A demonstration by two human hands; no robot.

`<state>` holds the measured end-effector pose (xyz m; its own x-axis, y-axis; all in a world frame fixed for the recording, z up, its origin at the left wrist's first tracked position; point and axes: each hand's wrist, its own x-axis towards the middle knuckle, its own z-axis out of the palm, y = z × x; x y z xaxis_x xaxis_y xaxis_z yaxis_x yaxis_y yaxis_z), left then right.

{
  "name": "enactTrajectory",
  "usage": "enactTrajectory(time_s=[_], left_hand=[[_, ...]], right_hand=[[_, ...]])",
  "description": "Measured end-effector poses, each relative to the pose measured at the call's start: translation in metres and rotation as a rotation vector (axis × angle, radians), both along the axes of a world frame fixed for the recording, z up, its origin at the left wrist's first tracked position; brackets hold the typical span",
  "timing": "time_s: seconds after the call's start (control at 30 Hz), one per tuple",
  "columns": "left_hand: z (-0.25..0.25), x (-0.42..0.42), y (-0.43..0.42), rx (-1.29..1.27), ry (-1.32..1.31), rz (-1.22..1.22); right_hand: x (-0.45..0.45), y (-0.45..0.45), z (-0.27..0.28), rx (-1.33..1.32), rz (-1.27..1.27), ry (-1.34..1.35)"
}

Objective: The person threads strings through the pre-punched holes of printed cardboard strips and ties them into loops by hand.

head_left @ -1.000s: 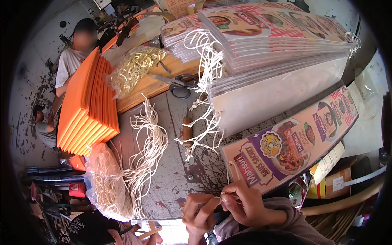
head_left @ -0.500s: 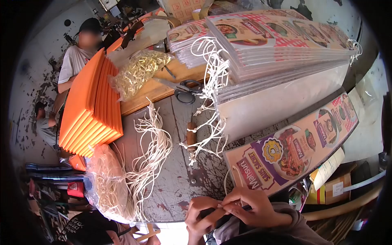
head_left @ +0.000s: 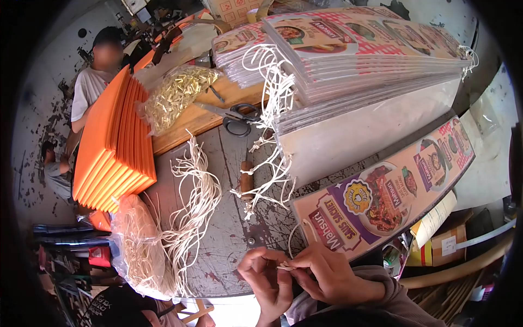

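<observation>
My left hand [head_left: 267, 279] and my right hand [head_left: 328, 275] meet at the table's front edge. Between their fingertips is a short piece of white cord [head_left: 284, 266]; my right thumb and finger pinch it, and my left fingers curl around its other side. A loop of the same cord [head_left: 291, 240] comes from the near corner of a long printed food sign [head_left: 376, 196], lying face up under a clear cover beside my right hand. Whether the cord is knotted at my fingers is too small to tell.
Loose white cords [head_left: 193, 201] and a plastic bag of cord [head_left: 139, 240] lie left. Behind are a wooden-handled tool [head_left: 247, 180], scissors [head_left: 237, 122], a bag of gold-coloured pieces [head_left: 177, 98], orange folded stacks [head_left: 111, 152] and stacked signs [head_left: 359, 60]. Another person [head_left: 95, 82] sits far left.
My left hand has turned and its fingers have lifted and loosened, so the white cord between my hands now shows. The whole view has shifted slightly.
</observation>
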<state>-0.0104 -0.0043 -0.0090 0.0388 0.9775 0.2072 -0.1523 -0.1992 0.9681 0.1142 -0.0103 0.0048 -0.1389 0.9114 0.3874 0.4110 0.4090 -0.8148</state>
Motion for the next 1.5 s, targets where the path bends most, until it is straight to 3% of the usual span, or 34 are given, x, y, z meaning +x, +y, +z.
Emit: enactTrajectory(time_s=[0.1,0.17,0.3,0.4,0.47,0.6,0.67,0.77,0.8,0.87,1.03,1.13,1.23,1.27,1.3,1.33,1.4,1.43,1.5], left_hand=[[0.001,0.000,0.001,0.029,0.048,-0.022],[0.003,0.000,0.003,-0.006,0.001,-0.027],[-0.005,0.000,0.006,0.049,-0.148,-0.009],[0.002,0.001,0.004,0.022,-0.062,0.023],[0.004,0.001,0.005,0.016,-0.029,0.026],[0.003,0.002,0.006,0.018,-0.024,0.045],[0.008,0.003,0.004,0.031,0.062,0.032],[0.007,0.001,0.003,0.050,0.092,0.020],[0.005,0.000,0.002,0.055,0.036,0.022],[-0.002,0.001,0.005,0.128,0.051,0.062],[-0.002,0.000,0.006,0.028,0.087,0.126],[0.000,-0.003,0.011,0.022,0.110,0.119],[0.004,-0.008,0.018,0.085,0.088,0.217],[-0.008,-0.019,0.026,0.183,-0.062,0.321],[-0.007,-0.047,0.030,0.163,0.350,0.670],[0.006,-0.056,0.043,0.151,-0.035,0.933],[0.015,-0.062,0.042,0.345,0.064,0.856],[0.021,-0.053,0.032,0.335,0.168,0.589],[0.028,-0.023,0.020,0.160,0.002,0.220]], right_hand=[[0.004,0.002,0.000,-0.071,0.031,0.093],[0.009,0.006,0.008,-0.314,0.123,0.228],[0.014,0.008,0.008,-0.359,0.172,0.246],[0.018,0.011,0.008,-0.309,0.254,0.237],[0.024,0.012,0.011,-0.490,0.324,0.378],[0.025,0.012,0.004,-0.493,0.326,0.418],[0.020,0.008,-0.006,-0.515,0.316,0.862],[0.022,0.007,-0.001,-0.525,0.269,0.910],[0.022,0.008,-0.003,-0.522,0.273,0.908],[0.022,0.009,-0.010,-0.395,0.237,0.596],[0.024,0.013,-0.009,-0.381,0.253,0.531],[0.025,0.016,-0.002,-0.282,0.188,0.283],[0.023,0.011,-0.004,-0.231,0.184,0.274],[0.023,0.008,-0.005,-0.316,0.114,0.467],[0.023,0.005,-0.005,-0.399,0.043,0.660],[0.024,0.003,-0.006,-0.397,0.048,0.667],[0.028,-0.001,-0.006,-0.501,0.058,0.673],[0.027,0.002,-0.005,-0.479,0.076,0.663],[0.027,0.006,0.000,-0.522,0.085,0.683]])
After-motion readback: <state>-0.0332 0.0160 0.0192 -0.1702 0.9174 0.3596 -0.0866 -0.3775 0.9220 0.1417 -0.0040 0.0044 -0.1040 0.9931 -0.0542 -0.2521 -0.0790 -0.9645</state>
